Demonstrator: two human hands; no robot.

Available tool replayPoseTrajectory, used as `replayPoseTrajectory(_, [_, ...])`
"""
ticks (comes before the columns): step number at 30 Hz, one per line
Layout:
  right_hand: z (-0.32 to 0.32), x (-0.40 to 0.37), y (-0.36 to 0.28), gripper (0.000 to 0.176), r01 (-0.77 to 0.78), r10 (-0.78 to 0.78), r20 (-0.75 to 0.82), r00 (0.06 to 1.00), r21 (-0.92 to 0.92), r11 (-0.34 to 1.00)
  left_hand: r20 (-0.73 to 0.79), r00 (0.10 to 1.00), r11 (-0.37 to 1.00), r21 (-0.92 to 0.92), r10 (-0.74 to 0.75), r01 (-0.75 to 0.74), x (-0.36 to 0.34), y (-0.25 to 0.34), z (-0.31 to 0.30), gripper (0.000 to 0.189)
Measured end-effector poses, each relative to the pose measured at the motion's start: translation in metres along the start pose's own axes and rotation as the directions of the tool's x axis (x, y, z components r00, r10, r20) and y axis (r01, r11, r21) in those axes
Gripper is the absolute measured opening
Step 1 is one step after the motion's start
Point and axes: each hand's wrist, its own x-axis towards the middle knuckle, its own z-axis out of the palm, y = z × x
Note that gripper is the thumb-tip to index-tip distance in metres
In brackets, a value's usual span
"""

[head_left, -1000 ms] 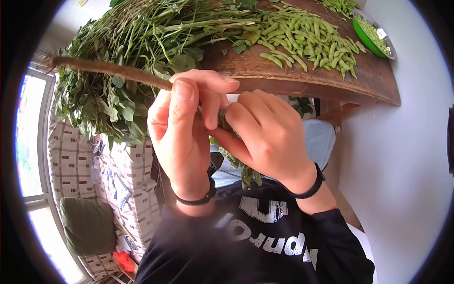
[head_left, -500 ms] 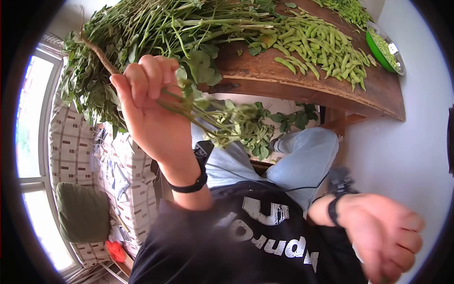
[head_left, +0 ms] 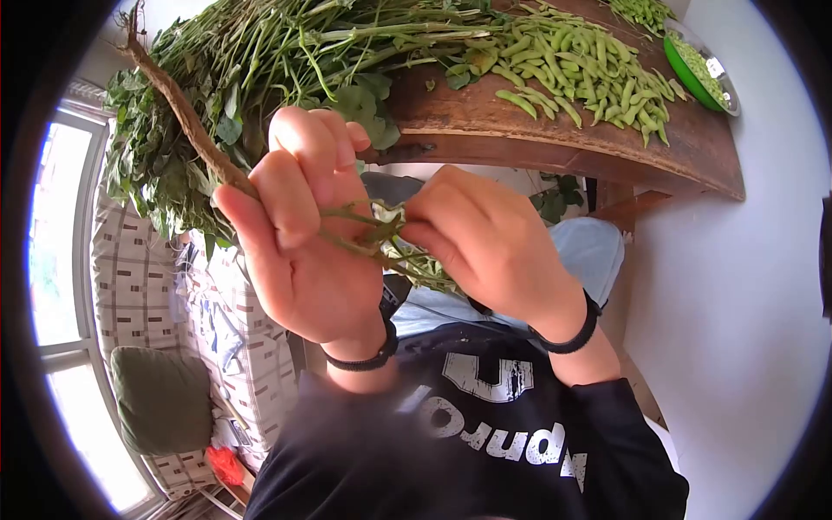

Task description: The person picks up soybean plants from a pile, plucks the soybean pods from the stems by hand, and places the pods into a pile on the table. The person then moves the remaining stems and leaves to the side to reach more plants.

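Note:
My left hand (head_left: 316, 234) is closed round the stem of an uprooted soybean plant (head_left: 186, 113), its brown root end pointing up and to the left. The plant's green stalks come out on the other side of the palm, towards my right hand (head_left: 498, 247). With bent fingers, that hand pinches the plant's leafy part, just beside the left palm. Whether a pod is between its fingertips is hidden. Below the hands, the plant's drooping leaves (head_left: 420, 269) hang over my lap.
A heap of soybean plants (head_left: 260, 61) covers the left of the wooden table (head_left: 485, 121). Picked green pods (head_left: 589, 74) lie in a pile to its right. A green-rimmed bowl (head_left: 698, 74) of shelled beans stands at the far right edge. A patterned sofa (head_left: 130, 269) is at left.
My right hand has come from the lower right, where it was open and apart, up to the plant and closed on it. My left hand has risen slightly nearer with the plant.

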Motion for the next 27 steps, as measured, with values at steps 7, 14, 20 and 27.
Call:
replayPoseTrajectory(7, [-0.003,-0.003,0.0,0.01,-0.189,0.164,0.11,0.98,0.286,0.939,0.147,0.989,0.995,0.102,-0.03,0.015,-0.003,-0.007,-0.002,0.043])
replayPoseTrajectory(14, [-0.02,0.002,0.0,0.017,-0.509,0.287,0.475,0.832,0.444,0.738,0.206,0.976,0.985,0.169,-0.073,0.038,-0.006,-0.008,-0.001,0.044])
replayPoseTrajectory(20, [-0.016,0.001,0.007,0.017,-0.515,0.26,0.505,0.823,0.468,0.719,0.29,0.946,0.986,0.118,-0.147,0.117,-0.005,-0.01,0.001,0.046])
replayPoseTrajectory(27, [-0.002,-0.006,0.014,0.014,0.014,-0.07,0.103,0.992,0.464,0.886,-0.052,0.989,0.919,-0.379,-0.141,0.111,0.0,-0.013,0.0,0.046])
